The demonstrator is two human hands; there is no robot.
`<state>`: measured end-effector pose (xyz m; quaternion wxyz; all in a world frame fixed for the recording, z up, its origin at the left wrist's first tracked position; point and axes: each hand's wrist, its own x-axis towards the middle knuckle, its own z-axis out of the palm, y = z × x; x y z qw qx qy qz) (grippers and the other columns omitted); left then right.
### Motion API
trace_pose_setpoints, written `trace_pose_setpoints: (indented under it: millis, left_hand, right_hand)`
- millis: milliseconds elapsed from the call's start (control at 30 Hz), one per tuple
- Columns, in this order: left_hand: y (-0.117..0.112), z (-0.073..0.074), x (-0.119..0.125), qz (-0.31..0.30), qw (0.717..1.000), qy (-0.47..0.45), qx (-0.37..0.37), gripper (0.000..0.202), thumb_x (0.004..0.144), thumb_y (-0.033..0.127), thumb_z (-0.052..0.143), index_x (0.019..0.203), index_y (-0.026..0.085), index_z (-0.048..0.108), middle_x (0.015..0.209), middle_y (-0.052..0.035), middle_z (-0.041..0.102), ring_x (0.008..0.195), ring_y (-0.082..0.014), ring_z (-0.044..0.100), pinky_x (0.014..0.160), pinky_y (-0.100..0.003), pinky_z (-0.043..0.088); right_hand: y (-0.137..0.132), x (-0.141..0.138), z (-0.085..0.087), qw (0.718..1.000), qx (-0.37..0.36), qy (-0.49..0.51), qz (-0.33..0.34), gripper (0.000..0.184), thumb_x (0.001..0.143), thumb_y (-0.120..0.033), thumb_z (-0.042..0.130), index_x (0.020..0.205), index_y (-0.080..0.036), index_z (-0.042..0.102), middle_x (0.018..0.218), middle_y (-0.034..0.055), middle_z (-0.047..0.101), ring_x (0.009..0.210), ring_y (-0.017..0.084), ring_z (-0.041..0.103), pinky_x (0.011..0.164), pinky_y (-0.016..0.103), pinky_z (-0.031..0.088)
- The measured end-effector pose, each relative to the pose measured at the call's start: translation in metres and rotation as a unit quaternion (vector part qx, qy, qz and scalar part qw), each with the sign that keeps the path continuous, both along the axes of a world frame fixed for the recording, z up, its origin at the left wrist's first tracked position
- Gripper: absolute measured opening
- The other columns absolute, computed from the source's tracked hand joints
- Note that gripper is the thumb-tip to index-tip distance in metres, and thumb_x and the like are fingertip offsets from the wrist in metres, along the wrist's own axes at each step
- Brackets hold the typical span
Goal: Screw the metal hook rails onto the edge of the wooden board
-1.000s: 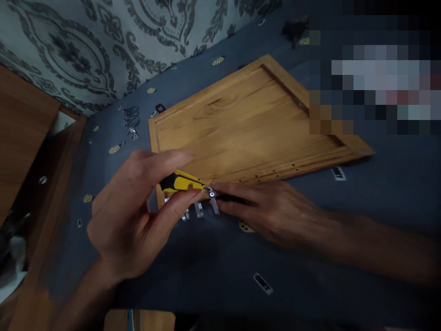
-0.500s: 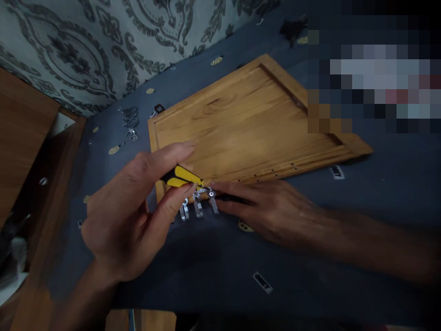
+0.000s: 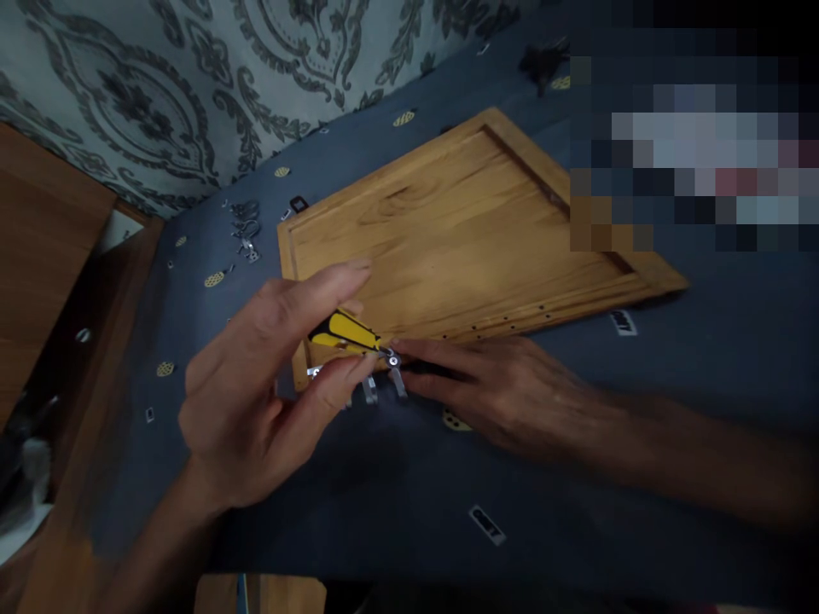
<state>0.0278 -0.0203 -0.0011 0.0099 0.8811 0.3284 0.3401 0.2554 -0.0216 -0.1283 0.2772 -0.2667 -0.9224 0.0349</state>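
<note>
A framed wooden panel [image 3: 448, 222] lies flat on a dark blue cloth [image 3: 397, 477]. My left hand [image 3: 256, 401] is closed round a yellow and black screwdriver [image 3: 345, 334], its tip at a small screw [image 3: 392, 361] on the panel's near edge. Several silver metal hooks [image 3: 371, 388] hang off that edge by the screw. My right hand [image 3: 505, 392] lies on the cloth with its fingertips pressed against the hook at the screw, steadying it.
A small pile of loose metal hooks and fittings [image 3: 245, 226] lies on the cloth at the back left. Patterned wallpaper [image 3: 192, 77] rises behind. Brown wooden furniture [image 3: 44, 247] stands at the left. A row of small holes [image 3: 505, 320] runs along the panel's near edge.
My left hand has turned and shifted slightly right with the screwdriver, its tip staying at the screw. My right hand has hardly moved.
</note>
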Motion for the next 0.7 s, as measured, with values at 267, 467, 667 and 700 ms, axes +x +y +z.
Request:
trace_pose_setpoints:
  millis: [267, 467, 667, 700]
  left_hand:
    - [-0.008, -0.006, 0.002, 0.041, 0.999, -0.012, -0.001, 0.056, 0.094, 0.008, 0.07, 0.143, 0.034, 0.058, 0.119, 0.004, 0.074, 0.091, -0.0157, 0.073, 0.08, -0.033, 0.066]
    - [-0.01, -0.003, -0.002, 0.052, 0.998, -0.012, -0.019, 0.057, 0.095, 0.011, 0.07, 0.144, 0.036, 0.057, 0.125, 0.0049, 0.073, 0.099, -0.0182, 0.074, 0.09, -0.035, 0.066]
    - [-0.011, -0.007, 0.001, 0.053, 0.993, -0.079, -0.063, 0.06, 0.094, 0.006, 0.065, 0.143, 0.039, 0.057, 0.112, 0.003, 0.074, 0.105, -0.0226, 0.074, 0.093, -0.043, 0.064]
    - [-0.012, -0.007, 0.001, 0.054, 0.991, -0.093, -0.075, 0.058, 0.094, 0.006, 0.065, 0.141, 0.04, 0.059, 0.112, 0.0029, 0.073, 0.104, -0.0223, 0.074, 0.093, -0.043, 0.064]
  right_hand:
    - [0.0, 0.001, 0.001, 1.0, -0.006, -0.001, 0.001, 0.057, 0.082, -0.003, 0.051, 0.134, -0.024, 0.065, 0.141, 0.0096, 0.067, 0.074, 0.018, 0.072, 0.063, 0.032, 0.056]
    - [0.001, 0.001, 0.002, 1.0, 0.013, 0.016, 0.007, 0.055, 0.083, -0.002, 0.051, 0.133, -0.022, 0.064, 0.137, 0.0103, 0.069, 0.071, 0.018, 0.072, 0.058, 0.032, 0.055]
    - [-0.001, 0.0, 0.003, 1.0, -0.009, 0.01, 0.002, 0.058, 0.081, -0.001, 0.05, 0.132, -0.023, 0.065, 0.138, 0.0102, 0.069, 0.081, 0.021, 0.075, 0.061, 0.032, 0.056]
    - [-0.001, 0.0, 0.003, 1.0, -0.008, 0.012, 0.004, 0.057, 0.081, -0.001, 0.05, 0.133, -0.023, 0.065, 0.139, 0.0105, 0.068, 0.081, 0.021, 0.075, 0.061, 0.033, 0.057]
